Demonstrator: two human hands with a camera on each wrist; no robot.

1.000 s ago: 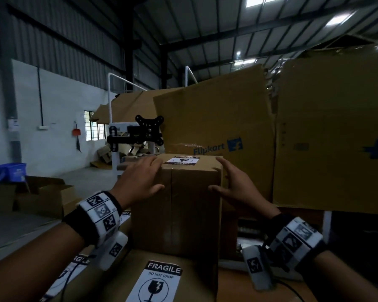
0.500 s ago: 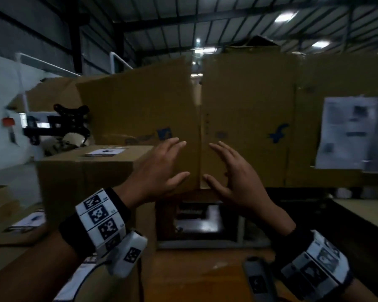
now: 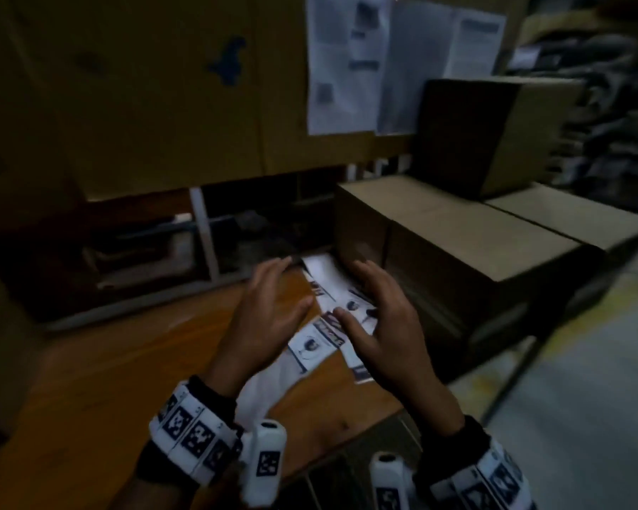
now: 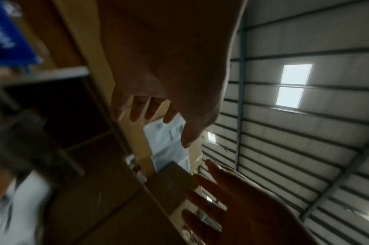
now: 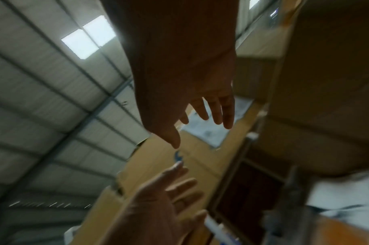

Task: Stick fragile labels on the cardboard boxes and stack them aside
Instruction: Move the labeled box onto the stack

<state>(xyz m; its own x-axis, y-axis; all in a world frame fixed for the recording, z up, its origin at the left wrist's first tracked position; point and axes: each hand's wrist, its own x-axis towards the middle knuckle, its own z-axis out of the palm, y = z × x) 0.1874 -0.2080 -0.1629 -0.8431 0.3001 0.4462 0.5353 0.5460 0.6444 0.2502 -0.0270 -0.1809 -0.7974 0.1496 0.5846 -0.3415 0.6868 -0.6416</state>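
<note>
Hovering empty left hand [image 3: 269, 318], right hand [image 3: 387, 325], fingers spread, over label strip [image 3: 315, 346], cardboard boxes [image 3: 457, 248] beside

— Where are you standing?

— I'm standing at a wooden worktop [image 3: 100, 366] in a dim warehouse. Big sheets of brown cardboard [image 3: 155, 104] are leaning up behind it, and printed papers [image 3: 347, 64] are hanging on them.

— And overhead?

— A corrugated metal roof [image 4: 305, 149] is sloping above me, and daylight is coming through its skylight panels [image 4: 292, 86]. A pale floor [image 3: 586, 417] is showing off to my right.
</note>
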